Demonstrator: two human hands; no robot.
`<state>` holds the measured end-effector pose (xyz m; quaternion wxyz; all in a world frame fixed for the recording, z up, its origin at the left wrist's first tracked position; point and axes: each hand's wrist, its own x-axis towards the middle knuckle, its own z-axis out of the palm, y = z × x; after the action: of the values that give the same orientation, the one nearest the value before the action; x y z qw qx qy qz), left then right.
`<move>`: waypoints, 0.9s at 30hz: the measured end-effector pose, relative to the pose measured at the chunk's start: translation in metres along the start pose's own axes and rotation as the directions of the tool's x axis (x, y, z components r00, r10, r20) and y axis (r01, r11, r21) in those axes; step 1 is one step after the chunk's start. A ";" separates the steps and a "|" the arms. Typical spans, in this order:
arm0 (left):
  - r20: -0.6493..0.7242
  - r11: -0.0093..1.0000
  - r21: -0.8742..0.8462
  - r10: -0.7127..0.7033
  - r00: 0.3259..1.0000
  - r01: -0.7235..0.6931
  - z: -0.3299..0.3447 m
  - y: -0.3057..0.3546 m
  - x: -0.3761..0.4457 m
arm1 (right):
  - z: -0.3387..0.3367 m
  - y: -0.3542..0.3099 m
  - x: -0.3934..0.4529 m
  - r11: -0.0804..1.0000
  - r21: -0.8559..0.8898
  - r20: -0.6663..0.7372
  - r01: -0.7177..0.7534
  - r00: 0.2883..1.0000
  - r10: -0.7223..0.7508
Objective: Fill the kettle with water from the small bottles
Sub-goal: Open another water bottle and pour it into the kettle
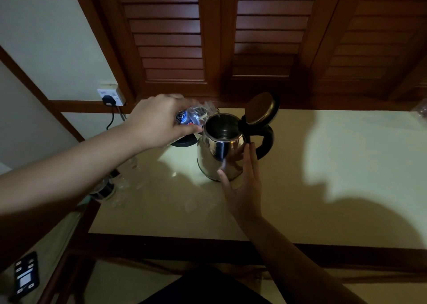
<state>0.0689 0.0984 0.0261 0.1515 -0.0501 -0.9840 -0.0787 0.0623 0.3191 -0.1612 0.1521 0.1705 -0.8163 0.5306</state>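
Dim light falls on a pale tabletop [323, 165] edged in dark wood, with louvred wooden doors [208, 37] behind it. On that surface stands the steel kettle [219, 158], its lid [262, 108] flipped up and back, its black handle [265, 144] to the right, its mouth open toward me.

My left hand [159, 121] reaches in from the left with fingers curled round a small clear bottle [196, 115] with a blue label, tipped so its neck sits over the kettle's rim. I cannot tell how much water is inside the kettle or the bottle.

My right hand [242, 181] lies flat against the kettle's near side, fingers straight and thumb spread, steadying it without gripping.

Left of the kettle its black base [183, 141] shows beneath my left hand. More clear bottles [115, 188] lie under my left forearm near the table's corner, half hidden. A plug [107, 100] sits in the wall socket [111, 94], its cord hanging down.
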 end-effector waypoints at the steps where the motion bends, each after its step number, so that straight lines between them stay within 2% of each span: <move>1: 0.000 1.000 0.002 0.005 1.000 -0.005 0.001 0.000 0.000 | 0.000 0.000 0.000 1.000 0.002 0.002 -0.003 1.000 0.003; 27: 0.068 0.986 0.122 0.110 0.992 -0.118 0.000 -0.007 0.009 | 0.001 0.006 0.000 1.000 0.011 -0.009 0.015 1.000 -0.015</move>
<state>0.0595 0.0917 0.0273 0.1285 -0.0990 -0.9867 -0.0063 0.0598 0.3207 -0.1659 0.1588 0.1749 -0.8114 0.5346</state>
